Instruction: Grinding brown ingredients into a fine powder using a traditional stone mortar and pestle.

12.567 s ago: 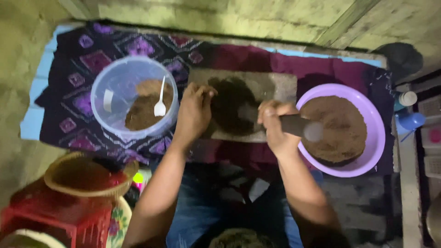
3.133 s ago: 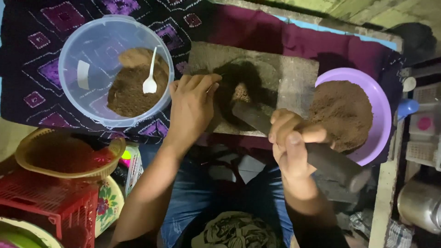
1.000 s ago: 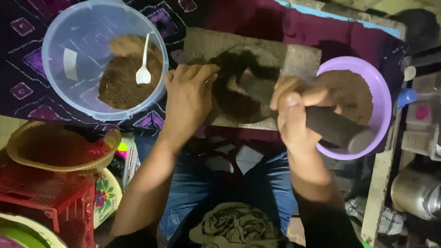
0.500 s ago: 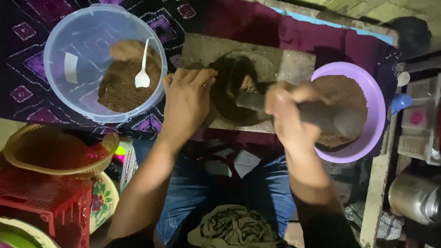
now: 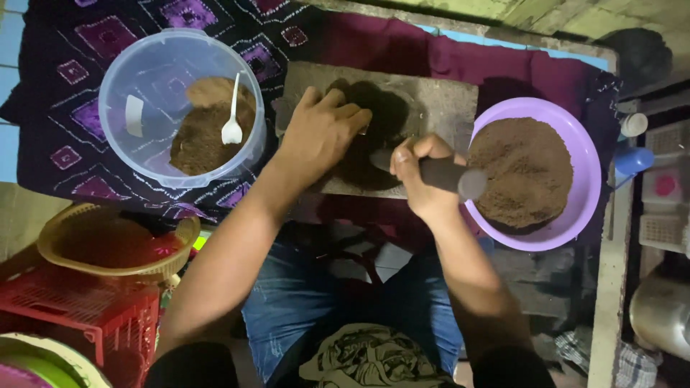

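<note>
Two heaps of brown powder mark how far the grinding seems to have come: the purple basin (image 5: 589, 179) on the right carries the fuller mound, the clear plastic tub (image 5: 136, 79) on the left a smaller share with a white spoon (image 5: 231, 129) stuck in it. Between them the grey stone slab (image 5: 445, 100) bears a dark patch (image 5: 374, 129) that looks only partly worked. The right hand (image 5: 420, 176) is wrapped tight around the dark roller (image 5: 449, 174); the left hand (image 5: 320, 133) lies flat, fingers spread, on the patch, gripping nothing.

Dark stone roller (image 5: 449, 174) — tilted over paste-smeared grey grinding slab (image 5: 438, 108)
</note>
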